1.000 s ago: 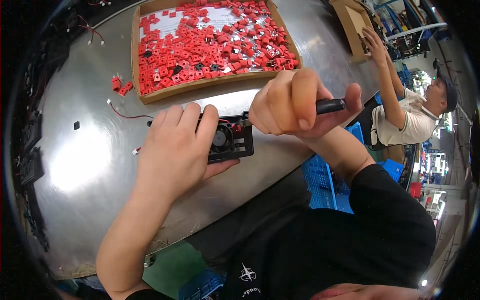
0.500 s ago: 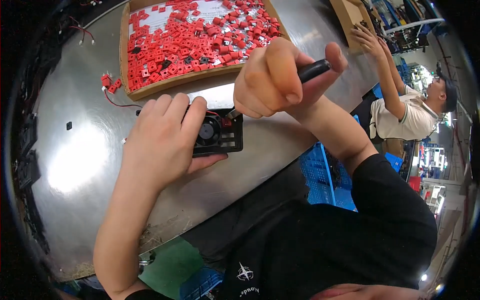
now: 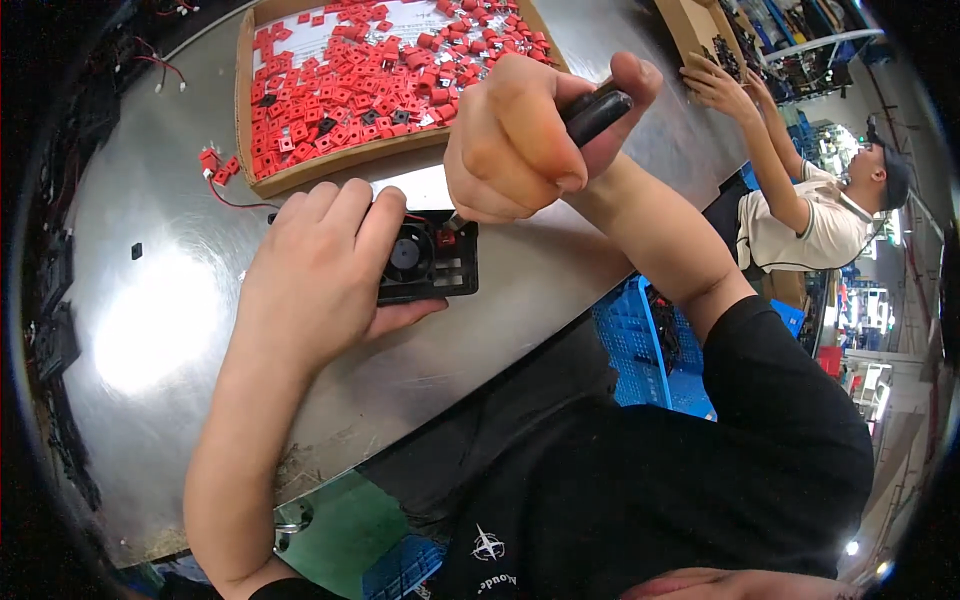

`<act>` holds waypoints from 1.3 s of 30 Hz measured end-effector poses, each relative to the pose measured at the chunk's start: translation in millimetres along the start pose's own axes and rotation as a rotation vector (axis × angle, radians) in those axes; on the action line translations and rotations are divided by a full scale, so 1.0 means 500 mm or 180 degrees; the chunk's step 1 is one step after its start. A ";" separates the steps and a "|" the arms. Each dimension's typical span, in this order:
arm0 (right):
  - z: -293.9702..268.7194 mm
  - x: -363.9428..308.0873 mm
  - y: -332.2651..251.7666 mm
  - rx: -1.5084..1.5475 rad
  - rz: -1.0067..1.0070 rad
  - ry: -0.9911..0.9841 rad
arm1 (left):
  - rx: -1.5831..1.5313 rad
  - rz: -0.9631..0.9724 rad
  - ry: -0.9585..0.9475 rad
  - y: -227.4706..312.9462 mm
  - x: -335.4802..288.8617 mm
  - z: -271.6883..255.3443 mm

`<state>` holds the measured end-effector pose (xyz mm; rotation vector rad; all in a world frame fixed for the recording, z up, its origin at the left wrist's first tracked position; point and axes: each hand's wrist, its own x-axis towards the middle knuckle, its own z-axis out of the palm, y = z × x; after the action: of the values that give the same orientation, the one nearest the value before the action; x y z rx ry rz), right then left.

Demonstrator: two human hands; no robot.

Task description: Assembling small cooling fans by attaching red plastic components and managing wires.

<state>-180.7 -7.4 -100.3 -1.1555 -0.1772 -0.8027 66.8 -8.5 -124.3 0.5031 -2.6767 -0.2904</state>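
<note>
My left hand (image 3: 320,265) wraps over the left part of a black plastic housing (image 3: 458,289), its thumb under the near edge. Set in that housing is a small black fan (image 3: 405,254). To the fan's right sits a small red square part (image 3: 446,238). My right hand (image 3: 525,145) is closed around a black-handled tool (image 3: 598,119), whose kind is mostly hidden by the fist. Its metal tip (image 3: 456,221) reaches down at the red part; whether it grips or only touches, I cannot tell. A red wire (image 3: 235,205) runs from beneath my left hand to loose red parts (image 3: 218,167).
A cardboard tray (image 3: 345,157) full of red square parts, with a few black ones, stands beyond my hands on the metal table (image 3: 400,390). A small black piece (image 3: 137,251) lies at left. Blue crates (image 3: 630,345) stand below the table edge. A co-worker (image 3: 810,220) handles a cardboard box (image 3: 700,30) at right.
My right hand and the tool have shifted slightly left and up. The housing under my left hand has moved a little left. At right, the co-worker's hands and box have tilted slightly.
</note>
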 end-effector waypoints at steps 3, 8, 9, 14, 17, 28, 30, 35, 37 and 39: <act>-0.006 0.003 0.005 -0.0103 0.0196 0.0112 | 0.0021 -0.0013 0.0003 -0.002 -0.007 0.001; -0.012 0.006 -0.004 -0.0074 0.0189 0.0037 | -0.0036 0.0018 0.0033 -0.004 0.003 0.000; -0.010 0.007 -0.007 -0.0055 0.0193 0.0029 | -0.0017 0.0037 0.0037 -0.003 0.005 -0.002; 0.011 0.006 0.001 -0.0101 0.0180 0.0464 | 0.0035 -0.0037 0.0040 0.004 -0.004 -0.008; 0.055 -0.025 0.034 -0.0357 -0.0489 0.1266 | 0.0055 -0.0375 0.0029 0.031 -0.021 0.001; 0.116 -0.022 0.039 -0.1267 -0.0929 0.2006 | 0.0625 -0.1040 0.0098 0.085 -0.023 0.014; 0.115 -0.023 0.039 -0.1353 -0.0953 0.1976 | 0.0616 -0.1066 0.0031 0.084 -0.020 0.012; 0.129 -0.019 0.044 -0.1446 -0.1178 0.2160 | 0.0680 -0.1064 0.0007 0.085 -0.017 0.015; 0.127 -0.018 0.037 -0.1624 -0.0835 0.2198 | 0.0668 -0.1038 -0.0014 0.083 -0.018 0.015; 0.118 -0.020 0.043 -0.1553 -0.0852 0.2131 | 0.0676 -0.1024 0.0014 0.084 -0.019 0.017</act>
<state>-158.4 51.9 -96.7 -1.2602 0.4529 -1.4819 58.5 34.5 -124.0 1.0015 -2.6290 -0.0929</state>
